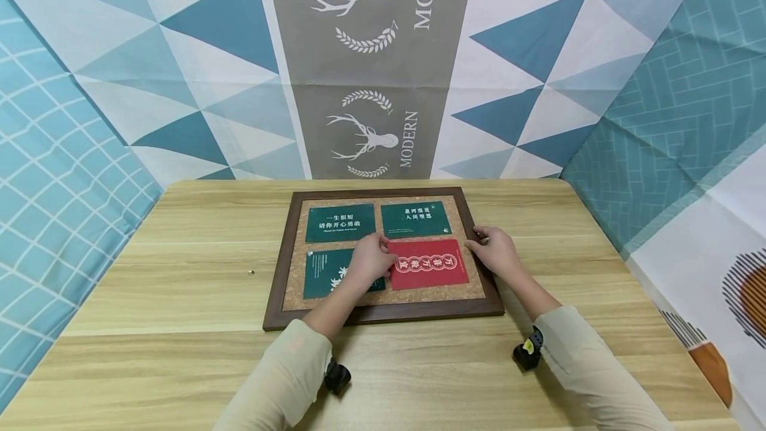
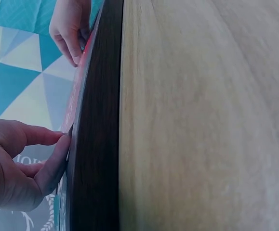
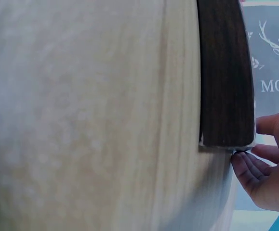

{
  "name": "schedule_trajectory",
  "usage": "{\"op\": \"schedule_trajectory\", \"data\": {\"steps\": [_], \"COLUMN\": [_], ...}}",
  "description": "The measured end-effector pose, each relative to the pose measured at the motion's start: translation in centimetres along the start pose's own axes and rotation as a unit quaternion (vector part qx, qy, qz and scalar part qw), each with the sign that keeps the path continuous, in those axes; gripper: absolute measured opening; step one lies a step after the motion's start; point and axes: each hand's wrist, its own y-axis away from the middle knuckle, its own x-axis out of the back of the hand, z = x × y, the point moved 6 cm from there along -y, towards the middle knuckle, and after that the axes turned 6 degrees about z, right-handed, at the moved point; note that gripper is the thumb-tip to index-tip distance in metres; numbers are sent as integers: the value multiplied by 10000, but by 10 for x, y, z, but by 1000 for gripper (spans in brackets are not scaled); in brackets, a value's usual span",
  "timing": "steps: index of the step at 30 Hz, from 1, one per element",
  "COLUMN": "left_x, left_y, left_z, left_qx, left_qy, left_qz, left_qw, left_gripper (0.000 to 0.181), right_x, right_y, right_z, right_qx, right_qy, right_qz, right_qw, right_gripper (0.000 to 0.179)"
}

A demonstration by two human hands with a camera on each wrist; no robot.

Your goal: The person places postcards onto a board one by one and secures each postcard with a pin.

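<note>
A red card (image 1: 427,265) with white Chinese lettering lies at the lower right of a brown-framed corkboard (image 1: 383,314). At its left edge my left hand (image 1: 370,259) pinches the card between thumb and forefinger; the left wrist view shows these fingertips (image 2: 57,149) meeting there. My right hand (image 1: 497,253) grips the board's right frame, the thumb side over the top and other fingers against the outer side, as the right wrist view (image 3: 274,163) shows. Green cards lie at the upper left (image 1: 341,221), upper right (image 1: 415,219) and lower left (image 1: 317,278), the last partly behind my left hand.
A small shiny object (image 1: 251,272) lies on the wooden table (image 1: 179,298), left of the board. Patterned cloth (image 1: 371,72) with deer prints hangs behind the table's far edge. More cloth hangs along both sides.
</note>
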Motion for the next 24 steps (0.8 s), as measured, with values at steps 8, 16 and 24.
{"op": "schedule_trajectory", "data": {"steps": [8, 16, 24], "left_x": [-1, -2, -3], "left_y": [-1, -2, -3], "left_z": [-1, -2, -2], "left_qx": [97, 208, 366], "left_qy": [-118, -224, -215], "left_qz": [-22, -24, -154], "left_qw": [9999, 9995, 9990], "left_gripper": [37, 38, 42], "right_x": [1, 0, -1], "right_y": [0, 0, -2], "right_z": [0, 1, 2], "right_qx": [-9, -12, -54], "right_qy": [-35, -17, -21], "right_qz": [0, -19, -2], "right_qw": [10000, 10000, 10000], "right_gripper": [47, 47, 48]}}
